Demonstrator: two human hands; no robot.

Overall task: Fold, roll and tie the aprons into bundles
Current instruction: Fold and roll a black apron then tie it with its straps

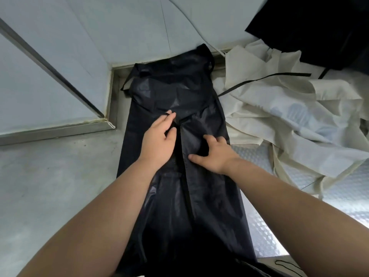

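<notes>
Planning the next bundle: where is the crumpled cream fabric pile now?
In the head view, the crumpled cream fabric pile lies right of the long black fabric apron, below a dark cloth at upper right.
</notes>
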